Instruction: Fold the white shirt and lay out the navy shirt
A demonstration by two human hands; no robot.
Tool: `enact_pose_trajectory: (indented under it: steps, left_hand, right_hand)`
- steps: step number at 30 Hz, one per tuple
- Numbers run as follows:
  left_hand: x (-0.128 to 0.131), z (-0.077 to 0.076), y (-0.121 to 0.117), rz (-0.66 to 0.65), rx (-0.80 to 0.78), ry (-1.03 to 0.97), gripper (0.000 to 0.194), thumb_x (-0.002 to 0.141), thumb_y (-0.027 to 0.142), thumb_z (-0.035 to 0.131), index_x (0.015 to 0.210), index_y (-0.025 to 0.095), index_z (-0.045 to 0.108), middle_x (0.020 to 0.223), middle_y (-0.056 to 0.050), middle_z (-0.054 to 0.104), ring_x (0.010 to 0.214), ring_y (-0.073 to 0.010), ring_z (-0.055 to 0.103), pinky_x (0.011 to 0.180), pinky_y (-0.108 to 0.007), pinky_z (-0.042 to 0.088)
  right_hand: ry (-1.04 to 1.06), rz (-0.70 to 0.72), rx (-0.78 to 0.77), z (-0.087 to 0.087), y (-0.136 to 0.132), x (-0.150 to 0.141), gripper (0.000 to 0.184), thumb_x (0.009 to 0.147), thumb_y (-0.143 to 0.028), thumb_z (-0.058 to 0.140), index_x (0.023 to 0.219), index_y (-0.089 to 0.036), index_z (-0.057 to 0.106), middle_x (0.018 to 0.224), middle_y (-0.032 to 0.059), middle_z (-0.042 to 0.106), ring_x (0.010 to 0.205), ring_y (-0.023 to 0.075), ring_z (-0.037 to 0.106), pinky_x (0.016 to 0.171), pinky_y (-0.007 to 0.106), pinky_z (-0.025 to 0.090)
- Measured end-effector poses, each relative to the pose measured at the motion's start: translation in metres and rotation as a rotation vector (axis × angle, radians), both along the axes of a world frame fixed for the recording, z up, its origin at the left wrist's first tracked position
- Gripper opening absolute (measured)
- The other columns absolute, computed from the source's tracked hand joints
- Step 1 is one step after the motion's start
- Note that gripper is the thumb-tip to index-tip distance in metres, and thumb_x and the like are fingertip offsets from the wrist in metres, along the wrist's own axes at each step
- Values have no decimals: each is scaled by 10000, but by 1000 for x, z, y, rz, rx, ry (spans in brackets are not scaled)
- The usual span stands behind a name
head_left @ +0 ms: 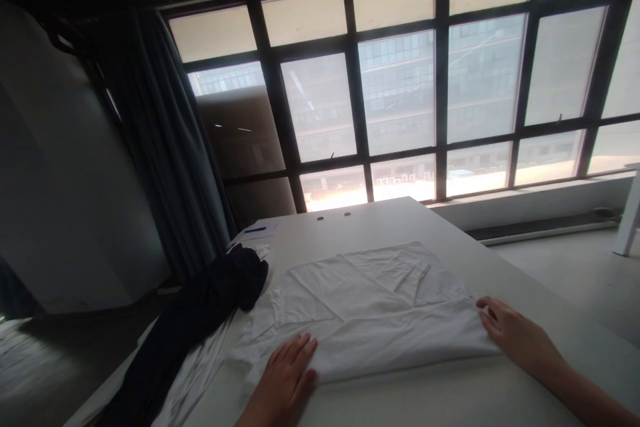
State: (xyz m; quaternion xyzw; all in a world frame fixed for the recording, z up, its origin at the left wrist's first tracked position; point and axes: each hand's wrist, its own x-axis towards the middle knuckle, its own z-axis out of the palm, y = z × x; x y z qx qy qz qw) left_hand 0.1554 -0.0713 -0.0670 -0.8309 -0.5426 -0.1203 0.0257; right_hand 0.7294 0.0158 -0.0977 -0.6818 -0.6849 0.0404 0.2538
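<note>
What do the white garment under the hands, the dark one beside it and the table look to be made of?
White garment: probably thin woven or knit fabric, matte; it lies flat with fine creases.
Dark garment: soft cloth, matte, bunched in loose folds; fibre unclear.
Table: smooth pale top with a faint sheen, perhaps laminated board or painted; the view doesn't settle which.

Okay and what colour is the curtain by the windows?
Dark blue-grey curtain, in the head view.
</note>
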Motion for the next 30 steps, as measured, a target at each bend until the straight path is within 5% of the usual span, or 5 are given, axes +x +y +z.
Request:
enact_pose_trajectory:
  steps: [5, 9, 15, 23, 30]
  left_hand:
    - [29, 23, 16, 79, -79, -115, 478, 999, 504, 472, 1385, 243, 576, 1352, -138, 625, 1251, -305, 561, 1060, -473, 448]
    - [75, 43, 43, 73, -199, -210, 390, 983, 437, 488, 1274, 217, 625, 1232, -116, 670, 1153, -255, 597, 1004, -361, 440]
    - [129, 37, 67, 174, -178, -241, 268, 1006, 400, 459, 1086, 203, 623, 973, -64, 715, 907, -206, 654, 812, -295, 420]
    - [134, 26, 64, 251, -120, -194, 210, 1044, 316, 401, 1014, 219, 585, 1022, -74, 712, 956, -217, 661, 803, -297, 397]
    - [129, 23, 65, 262, -56, -238, 171, 1036, 350, 418, 1063, 230, 538, 982, -58, 705, 901, -210, 672, 757, -284, 398]
  right_hand:
    - [16, 8, 35, -3, 1, 0, 331, 908, -370, 405, 1156, -250, 589, 1159, 94, 722, 929, 269, 722, 763, 350, 497]
    - [44, 21, 93, -4, 2, 2, 327, 909, -385, 397, 1135, -249, 590, 1127, 95, 728, 898, 266, 727, 735, 343, 498]
    - [88, -36, 81, 6, -3, 3, 353, 904, -481, 432, 1132, -243, 557, 822, 42, 700, 681, 229, 681, 649, 324, 472]
    - [64, 39, 131, 0, -5, 2, 321, 916, -424, 394, 1101, -240, 581, 951, 88, 705, 807, 246, 707, 692, 331, 489]
    - [20, -60, 14, 8, -8, 5, 454, 892, -642, 443, 1045, -247, 608, 808, 52, 698, 665, 246, 691, 643, 342, 482]
